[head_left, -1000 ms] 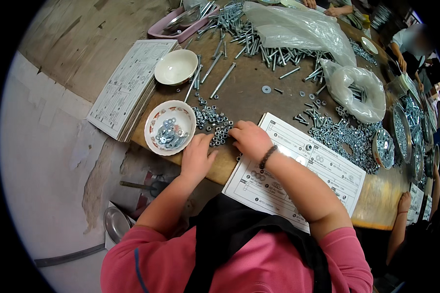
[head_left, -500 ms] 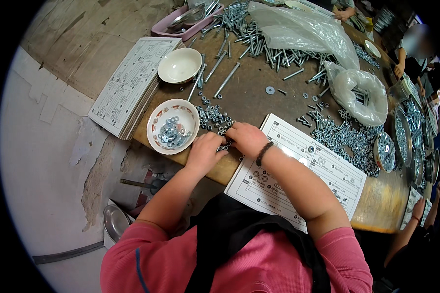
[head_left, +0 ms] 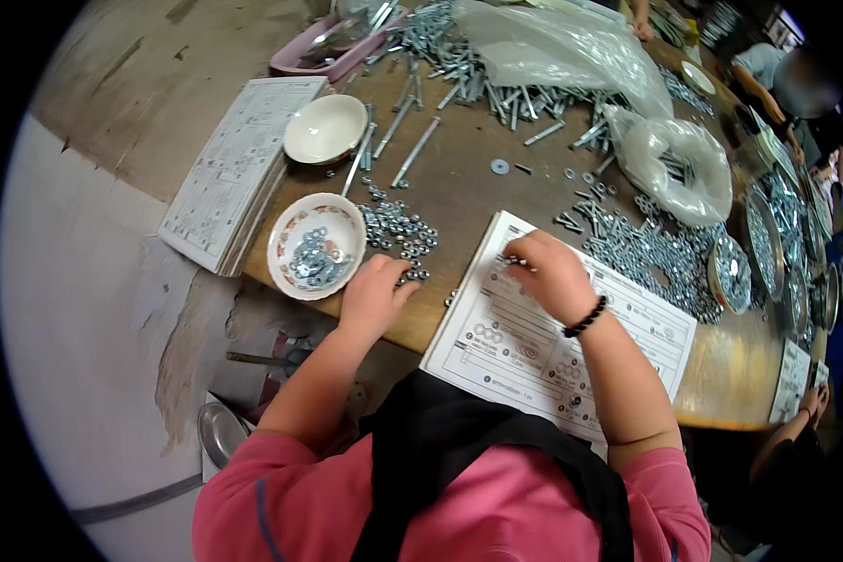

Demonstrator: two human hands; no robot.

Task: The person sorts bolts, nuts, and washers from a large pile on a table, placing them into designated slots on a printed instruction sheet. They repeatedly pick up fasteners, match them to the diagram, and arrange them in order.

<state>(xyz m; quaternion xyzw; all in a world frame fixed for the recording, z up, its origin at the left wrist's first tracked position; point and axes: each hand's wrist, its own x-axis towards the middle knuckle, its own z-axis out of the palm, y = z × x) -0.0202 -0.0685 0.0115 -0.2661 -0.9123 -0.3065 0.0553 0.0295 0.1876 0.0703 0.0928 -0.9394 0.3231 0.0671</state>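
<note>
My right hand (head_left: 554, 281), with a dark beaded bracelet at the wrist, is above a stack of printed sheets (head_left: 468, 351). Its fingertips are closed on a few small metal nuts (head_left: 510, 259). On the table to the left lies my left hand (head_left: 373, 295), thumb apart from the fingers, beside the near end of a pile of nuts (head_left: 403, 228). A few of these nuts show between its thumb and forefinger. Just left of the pile stands a patterned white bowl (head_left: 277, 239) with washers (head_left: 318, 260) in it.
Behind the patterned bowl is a plain white bowl (head_left: 325, 128). Another sheet stack (head_left: 229, 169) lies at the table's left edge. Long bolts (head_left: 416, 152), a clear plastic bag (head_left: 571, 56) and heaped small hardware (head_left: 646, 253) cover the far and right sides. Other people work at the right.
My right hand has lifted away from the nut pile and moved right, over the printed sheets, with nuts in its fingers. My left hand has stayed by the pile.
</note>
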